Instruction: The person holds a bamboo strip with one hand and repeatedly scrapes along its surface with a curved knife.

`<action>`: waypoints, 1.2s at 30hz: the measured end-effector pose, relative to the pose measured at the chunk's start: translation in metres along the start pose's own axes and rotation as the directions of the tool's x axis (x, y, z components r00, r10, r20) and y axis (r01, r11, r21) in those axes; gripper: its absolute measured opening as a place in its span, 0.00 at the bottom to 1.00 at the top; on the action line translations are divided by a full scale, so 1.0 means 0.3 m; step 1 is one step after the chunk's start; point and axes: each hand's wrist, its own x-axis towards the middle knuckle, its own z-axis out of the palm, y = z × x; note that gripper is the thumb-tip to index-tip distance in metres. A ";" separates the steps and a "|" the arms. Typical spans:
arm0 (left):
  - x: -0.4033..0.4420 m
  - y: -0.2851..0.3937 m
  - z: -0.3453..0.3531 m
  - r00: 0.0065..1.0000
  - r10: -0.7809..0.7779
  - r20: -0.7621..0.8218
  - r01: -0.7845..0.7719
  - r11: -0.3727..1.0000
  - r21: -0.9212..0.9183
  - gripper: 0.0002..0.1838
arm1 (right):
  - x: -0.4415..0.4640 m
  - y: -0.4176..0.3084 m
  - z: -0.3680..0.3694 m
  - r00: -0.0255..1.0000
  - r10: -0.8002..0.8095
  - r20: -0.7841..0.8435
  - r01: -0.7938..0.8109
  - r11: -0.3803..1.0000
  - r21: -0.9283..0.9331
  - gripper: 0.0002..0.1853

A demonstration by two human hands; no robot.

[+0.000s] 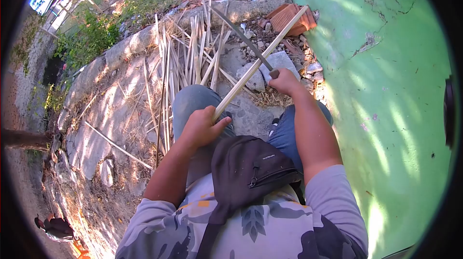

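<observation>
My left hand (200,127) is closed round the lower end of a long pale wooden strip (260,61), above my left knee. The strip slants up and away to the right. In my right hand (284,81) is the handle of a machete-like long knife (243,37), its dark blade pointing up and left. Blade and strip cross just beyond my right hand; whether they touch I cannot tell. A heap of similar split strips (195,58) lies on the ground in front of my left knee.
Orange roof tiles (289,17) lie stacked at the far right, near rubble and pale stone blocks (277,63). A green wall or floor surface (381,114) borders my right side. One loose strip (118,144) lies on the left ground. A low stone edge (130,44) runs behind the heap.
</observation>
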 end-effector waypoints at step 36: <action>-0.014 0.005 -0.025 1.000 0.009 0.008 -0.008 0.997 -0.072 0.25 | 0.051 0.029 -0.021 0.968 0.118 -0.223 -0.104 0.992 0.076 0.18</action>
